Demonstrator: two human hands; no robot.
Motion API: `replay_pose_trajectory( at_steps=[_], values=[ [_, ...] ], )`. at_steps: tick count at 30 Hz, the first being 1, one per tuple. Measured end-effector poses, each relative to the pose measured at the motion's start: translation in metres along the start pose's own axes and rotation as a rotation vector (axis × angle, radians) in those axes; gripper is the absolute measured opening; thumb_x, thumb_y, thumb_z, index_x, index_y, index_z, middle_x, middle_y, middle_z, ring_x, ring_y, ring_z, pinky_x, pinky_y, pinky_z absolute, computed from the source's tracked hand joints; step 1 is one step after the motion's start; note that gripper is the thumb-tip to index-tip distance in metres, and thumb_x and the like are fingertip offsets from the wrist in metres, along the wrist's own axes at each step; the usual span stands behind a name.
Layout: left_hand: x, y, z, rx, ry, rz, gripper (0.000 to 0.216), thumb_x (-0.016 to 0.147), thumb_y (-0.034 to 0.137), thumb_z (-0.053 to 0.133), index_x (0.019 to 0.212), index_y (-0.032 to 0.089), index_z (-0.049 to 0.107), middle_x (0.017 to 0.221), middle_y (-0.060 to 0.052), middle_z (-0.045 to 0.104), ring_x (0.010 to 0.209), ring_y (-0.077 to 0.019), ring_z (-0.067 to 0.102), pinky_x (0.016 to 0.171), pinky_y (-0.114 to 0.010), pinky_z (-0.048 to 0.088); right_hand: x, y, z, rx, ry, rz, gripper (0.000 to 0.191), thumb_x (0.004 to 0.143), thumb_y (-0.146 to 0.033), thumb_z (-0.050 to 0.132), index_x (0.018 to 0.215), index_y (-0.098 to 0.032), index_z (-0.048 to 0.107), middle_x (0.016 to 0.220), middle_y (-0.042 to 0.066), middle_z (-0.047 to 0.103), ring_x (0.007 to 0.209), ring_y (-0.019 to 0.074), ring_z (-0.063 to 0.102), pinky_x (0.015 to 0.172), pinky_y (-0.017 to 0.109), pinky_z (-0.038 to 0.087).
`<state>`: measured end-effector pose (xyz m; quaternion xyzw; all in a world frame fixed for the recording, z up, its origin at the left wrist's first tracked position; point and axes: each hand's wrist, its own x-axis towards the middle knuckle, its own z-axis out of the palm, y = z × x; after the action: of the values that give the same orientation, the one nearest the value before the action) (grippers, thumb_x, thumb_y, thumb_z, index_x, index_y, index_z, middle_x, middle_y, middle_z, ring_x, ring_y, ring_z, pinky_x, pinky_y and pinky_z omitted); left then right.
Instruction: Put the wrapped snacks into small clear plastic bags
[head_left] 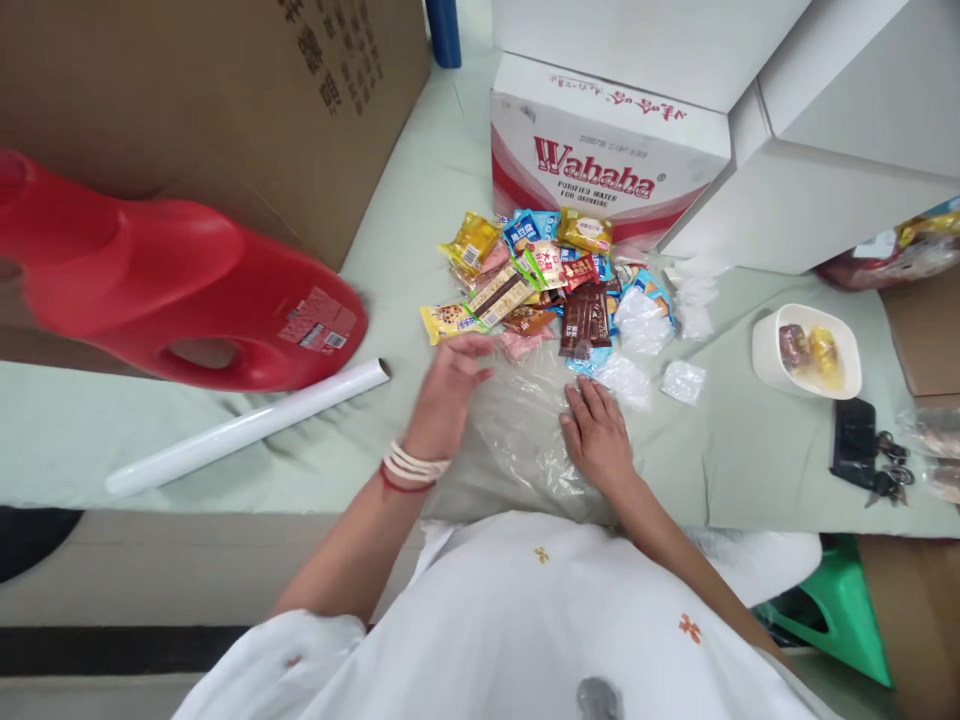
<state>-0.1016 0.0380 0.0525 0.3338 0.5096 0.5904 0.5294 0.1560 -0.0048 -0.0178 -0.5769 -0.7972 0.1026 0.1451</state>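
A clear plastic bag (517,430) lies flat and crinkled on the green-covered table in front of me. My right hand (598,432) rests on its right side, fingers stretched out. Over the bag's left edge, my left hand (450,390) has its fingers loosely bent and apart, with nothing visible in them. Just beyond both hands is a heap of wrapped snacks (510,295), including brown packets (585,318), a yellow packet (451,323) and blue ones. Small white translucent packets (643,320) lie along the heap's right side.
Behind the heap stands a Wahaba-like printed water carton (600,170). To the left are a red jug (187,290), a white roll (251,428) and a large cardboard box (262,110). A white bowl (765,350) with snacks and a black key case with keys (853,440) sit right.
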Motion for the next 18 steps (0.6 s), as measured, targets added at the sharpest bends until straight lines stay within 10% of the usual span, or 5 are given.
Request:
replay_pose_trajectory(
  at_steps=[4,8,11,14,18],
  values=[
    [-0.028,-0.036,-0.008,0.631,0.362,0.077,0.059,0.065,0.048,0.091,0.109,0.020,0.064,0.137,-0.018,0.054,0.145,-0.0400,0.036,0.124,-0.058,0.025,-0.002,0.005,0.002,0.042,0.041,0.011,0.048,0.108,-0.037,0.044,0.149,-0.015,0.056,0.159,0.018,0.047,0.150,0.0313,0.038,0.123,0.056,0.036],
    [-0.042,-0.050,-0.007,0.542,0.180,-0.001,0.031,0.073,0.047,0.084,0.080,0.022,0.066,0.124,-0.013,0.064,0.140,-0.0374,0.044,0.122,-0.056,0.029,-0.003,0.009,0.003,0.069,0.062,0.003,0.049,0.107,-0.037,0.046,0.151,-0.018,0.054,0.159,0.017,0.047,0.149,0.0321,0.039,0.122,0.059,0.036],
    [-0.047,-0.043,-0.002,0.191,0.044,-0.213,0.036,0.079,0.055,0.076,0.081,0.022,0.063,0.103,-0.007,0.069,0.106,-0.0286,0.068,0.084,-0.039,0.056,-0.003,0.011,0.002,0.092,0.067,-0.015,0.049,0.107,-0.039,0.047,0.150,-0.018,0.055,0.158,0.018,0.048,0.148,0.0322,0.041,0.121,0.059,0.037],
    [-0.049,-0.035,-0.008,0.218,-0.025,-0.394,0.043,0.074,0.058,0.079,0.080,0.021,0.059,0.075,-0.001,0.067,0.064,-0.0184,0.066,0.049,-0.024,0.043,-0.003,0.013,0.000,0.120,0.062,-0.025,0.048,0.107,-0.040,0.047,0.149,-0.018,0.057,0.158,0.018,0.048,0.147,0.0327,0.043,0.121,0.059,0.038],
    [-0.051,-0.030,-0.029,0.338,-0.030,-0.500,0.045,0.071,0.058,0.080,0.076,0.021,0.054,0.054,0.005,0.057,0.039,-0.0086,0.045,0.040,-0.020,0.025,-0.004,0.013,-0.002,0.143,0.046,-0.002,0.049,0.106,-0.039,0.046,0.150,-0.020,0.055,0.159,0.017,0.047,0.148,0.0335,0.041,0.121,0.061,0.037]
  ],
)
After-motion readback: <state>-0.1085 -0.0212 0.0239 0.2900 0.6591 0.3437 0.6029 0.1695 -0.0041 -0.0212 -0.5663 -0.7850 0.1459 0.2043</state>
